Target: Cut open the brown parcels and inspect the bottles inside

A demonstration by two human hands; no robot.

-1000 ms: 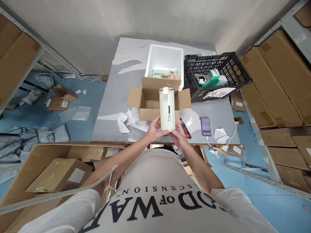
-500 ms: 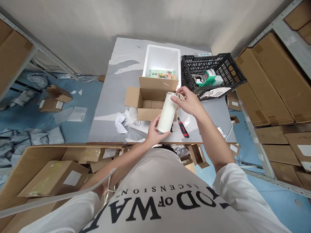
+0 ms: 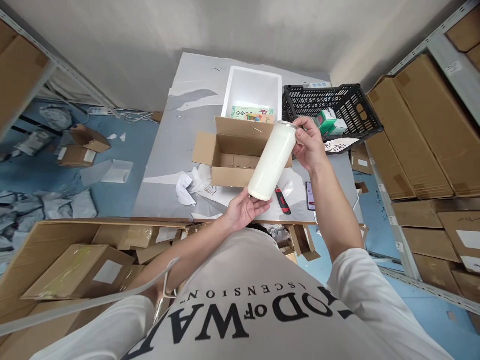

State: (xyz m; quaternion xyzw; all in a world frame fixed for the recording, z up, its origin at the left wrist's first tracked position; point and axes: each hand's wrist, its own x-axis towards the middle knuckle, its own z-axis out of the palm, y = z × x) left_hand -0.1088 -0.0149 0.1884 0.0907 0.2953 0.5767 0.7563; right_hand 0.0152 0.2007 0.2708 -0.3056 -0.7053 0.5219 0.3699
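Note:
A cream-white thermos bottle (image 3: pixel 273 161) with a metal rim hangs tilted above the front of the table, its top leaning right. My right hand (image 3: pixel 309 145) grips the rim end, fingers curled around it. Under the lower end, my left hand (image 3: pixel 244 210) is palm up, with its fingers against the base. Behind the bottle stands an open cardboard box (image 3: pixel 230 176), partly covered by it. A red and black utility knife (image 3: pixel 284 202) lies on the table below the bottle, its upper part hidden.
A white foam box (image 3: pixel 227 95) holding colourful printed packs stands behind the cardboard box. Right of it is a black plastic crate (image 3: pixel 369 125) containing green boxes. Crumpled white paper (image 3: pixel 186 189) and a phone (image 3: pixel 310 196) lie near the front edge. Stacked cartons (image 3: pixel 423 135) fill the right-hand shelf.
The bottle has moved up and right, closer to me. My right hand has shifted round its top, and my left hand has slid from its lower side to beneath the base. The phone has come into view.

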